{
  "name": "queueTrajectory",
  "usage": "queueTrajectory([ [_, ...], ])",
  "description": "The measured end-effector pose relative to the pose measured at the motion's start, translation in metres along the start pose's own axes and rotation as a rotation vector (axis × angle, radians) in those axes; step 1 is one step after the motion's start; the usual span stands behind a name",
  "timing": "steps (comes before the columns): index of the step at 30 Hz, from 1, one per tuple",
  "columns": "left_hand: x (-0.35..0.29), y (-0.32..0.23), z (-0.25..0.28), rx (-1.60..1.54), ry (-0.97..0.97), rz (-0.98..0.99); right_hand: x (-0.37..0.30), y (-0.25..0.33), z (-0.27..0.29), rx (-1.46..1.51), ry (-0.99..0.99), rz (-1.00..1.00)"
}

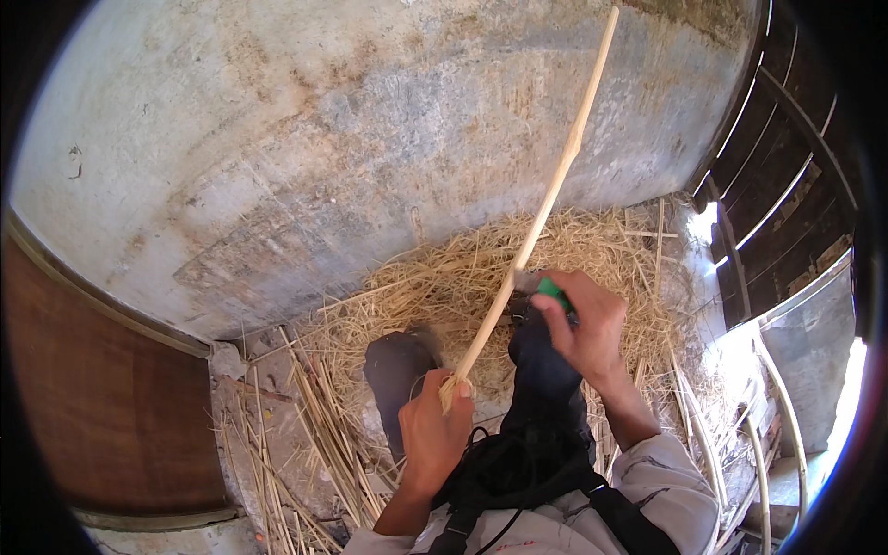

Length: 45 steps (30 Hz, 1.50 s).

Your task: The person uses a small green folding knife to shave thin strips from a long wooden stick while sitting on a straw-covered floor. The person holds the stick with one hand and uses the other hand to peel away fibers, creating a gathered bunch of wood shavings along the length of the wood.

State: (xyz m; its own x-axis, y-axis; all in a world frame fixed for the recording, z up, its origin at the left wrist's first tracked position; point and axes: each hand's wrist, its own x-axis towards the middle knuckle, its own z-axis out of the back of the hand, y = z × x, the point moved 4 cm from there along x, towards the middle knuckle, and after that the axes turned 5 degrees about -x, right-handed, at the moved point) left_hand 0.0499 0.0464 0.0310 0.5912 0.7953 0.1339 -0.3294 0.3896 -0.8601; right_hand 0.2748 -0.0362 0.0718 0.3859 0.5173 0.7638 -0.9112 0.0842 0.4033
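A long, pale peeled wooden stick (pixel 558 176) slants from my lap up to the far right, with a small knot partway along it. My left hand (pixel 437 424) is closed round its near end, where a pale frayed bit shows by the thumb. In my right hand (pixel 592 324) is a green-handled knife (pixel 552 292); its short grey blade is blurred and lies against the stick's side, about a third of the way up. Fingers wrap the handle and hide most of it.
A heap of straw-like shavings (pixel 444 268) covers the floor round my legs. Thin sticks (pixel 319 416) lie in a bundle at left, and bent poles (pixel 784 407) stand at right. Beyond rises a stained concrete wall (pixel 351 139); a brown wooden panel (pixel 102 388) is at left, dark slats (pixel 786 157) at right.
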Motion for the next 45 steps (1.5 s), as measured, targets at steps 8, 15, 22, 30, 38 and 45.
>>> queueTrajectory([
  [8, -0.003, -0.003, -0.002, -0.022, 0.009, -0.025, -0.004, 0.008, -0.022, 0.721, 0.254, -0.461],
  [15, 0.006, 0.0, 0.014, -0.052, 0.098, -0.12, -0.011, 0.004, -0.05, 0.828, 0.268, -0.514],
  [22, 0.024, -0.047, 0.07, 0.008, -0.272, -0.396, -0.016, 0.015, -0.056, 0.759, 0.344, -0.501],
  [30, 0.061, 0.013, -0.01, -0.384, 0.723, 0.09, -0.011, 0.01, -0.05, 0.738, 0.289, -0.49],
  [38, 0.041, 0.011, -0.019, -0.78, 0.929, 0.296, -0.016, 0.0, -0.042, 0.784, 0.286, -0.566],
  [45, 0.032, 0.001, 0.0, -0.482, 0.401, 0.068, -0.01, 0.008, -0.022, 0.739, 0.177, -0.262],
])
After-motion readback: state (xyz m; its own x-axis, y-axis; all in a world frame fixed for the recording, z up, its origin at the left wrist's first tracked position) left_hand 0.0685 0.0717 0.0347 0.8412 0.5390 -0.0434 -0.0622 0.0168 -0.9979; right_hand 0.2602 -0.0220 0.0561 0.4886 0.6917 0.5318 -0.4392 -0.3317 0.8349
